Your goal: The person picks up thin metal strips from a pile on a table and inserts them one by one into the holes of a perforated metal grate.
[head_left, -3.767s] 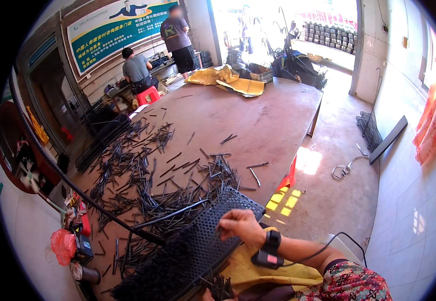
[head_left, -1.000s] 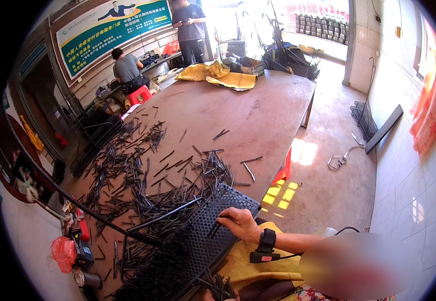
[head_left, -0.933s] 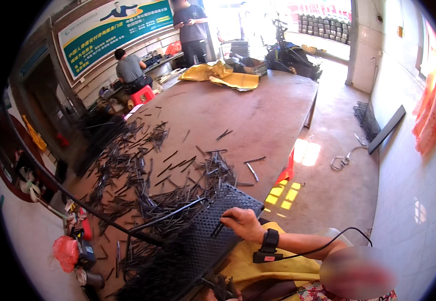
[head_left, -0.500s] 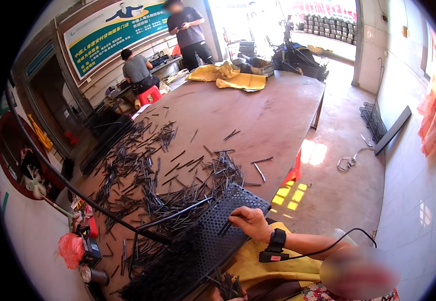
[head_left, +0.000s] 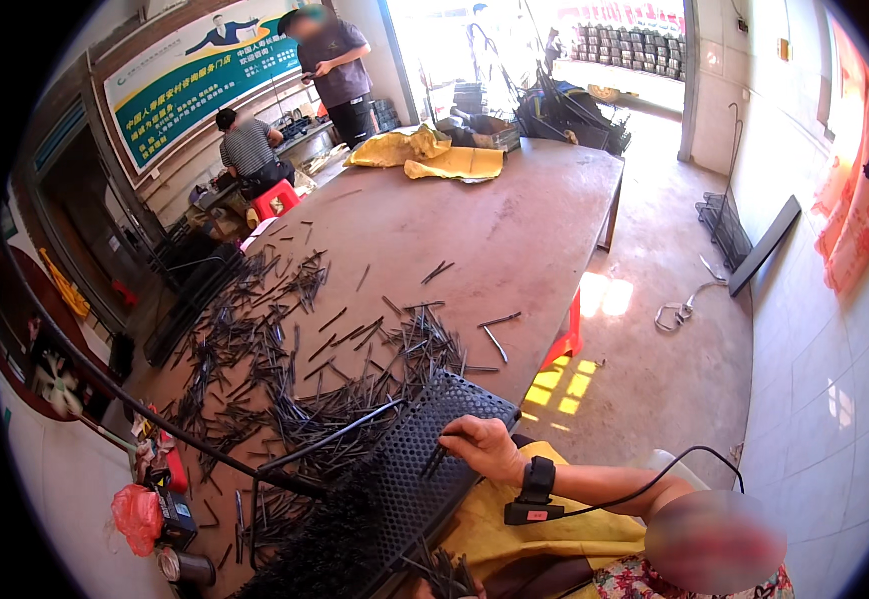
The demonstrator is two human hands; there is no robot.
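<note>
Slanted in front of me is a black perforated board [head_left: 466, 395], its lower left part covered by a dense mass of dark bristle-like pieces [head_left: 329, 529]. My right hand [head_left: 484, 446] is closed in a pinch just over the board's bare holes. Between its fingertips are thin dark sticks [head_left: 434, 460], their lower ends at the holes; whether they are inserted I cannot tell. At the lower edge my left hand [head_left: 422, 590], mostly out of the picture, is closed round a bunch of dark sticks [head_left: 451, 575]. Loose dark sticks [head_left: 289, 384] lie spread beyond the board.
A brown table [head_left: 494, 235] carries yellow cloths [head_left: 424, 150] at its far end. A bent black bar [head_left: 195, 436] arches across the left. Beside it are a red plastic bag [head_left: 138, 519] and a can [head_left: 187, 568]. Two people [head_left: 339, 75] are at the far left.
The whole view has shifted slightly, so the scene sits further left. My right hand stays pinched at the board, and my left still holds the bunch of sticks.
</note>
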